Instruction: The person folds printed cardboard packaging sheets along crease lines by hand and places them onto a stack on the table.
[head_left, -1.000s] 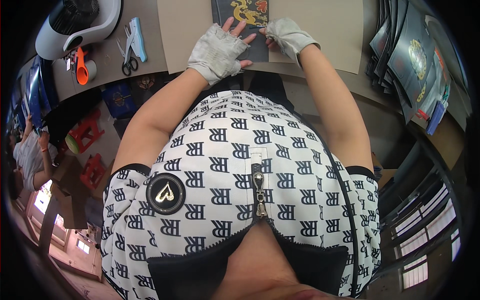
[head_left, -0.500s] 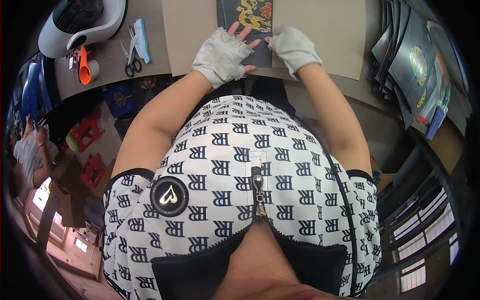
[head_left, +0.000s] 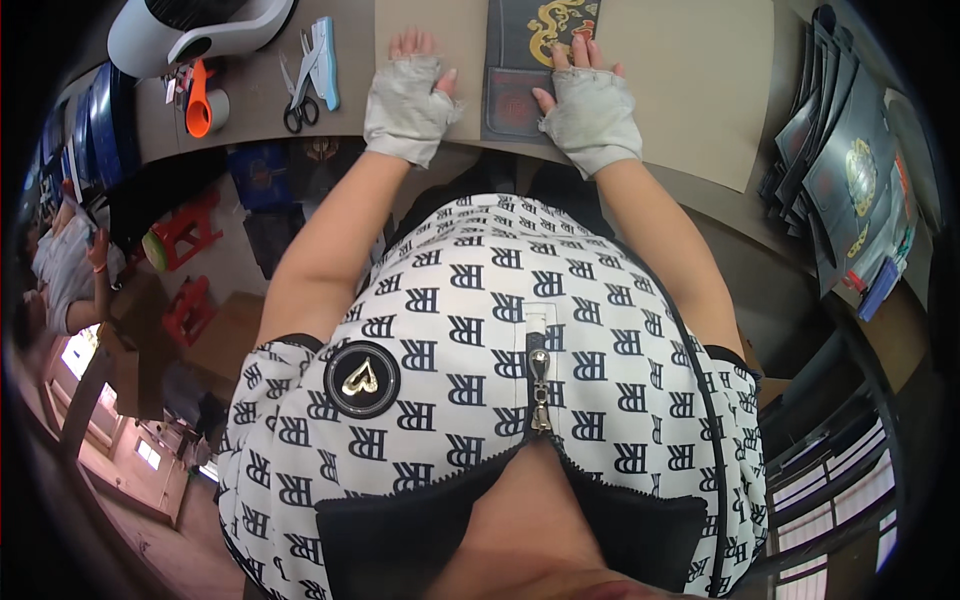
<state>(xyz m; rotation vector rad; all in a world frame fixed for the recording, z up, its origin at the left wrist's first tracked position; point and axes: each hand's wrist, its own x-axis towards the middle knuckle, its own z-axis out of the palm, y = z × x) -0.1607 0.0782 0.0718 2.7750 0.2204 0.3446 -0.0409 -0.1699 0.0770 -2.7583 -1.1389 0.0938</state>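
Observation:
A dark grey printed piece [head_left: 515, 105] with a gold dragon-like pattern and red marks lies on the brown cardboard [head_left: 690, 90] at the table's near edge. My right hand [head_left: 592, 108] rests along its right side, fingers spread, tips over the gold pattern. Left of the piece, my left hand [head_left: 412, 105] lies flat on the cardboard with fingers stretched out, holding nothing. Both hands wear pale grey fingerless gloves. The far end of the piece runs out of the picture.
Scissors [head_left: 300, 100] and a light-blue-handled tool [head_left: 323, 65] lie to the left. Near them are an orange tool [head_left: 199, 105] and a black-and-white device [head_left: 200, 30]. Similar dark printed pieces [head_left: 835, 150] stand stacked at right. Another person [head_left: 75, 255] is at far left.
My left hand has moved off the printed piece onto the cardboard at its left. My right hand has opened out and now lies spread over the right side. The view has shifted slightly.

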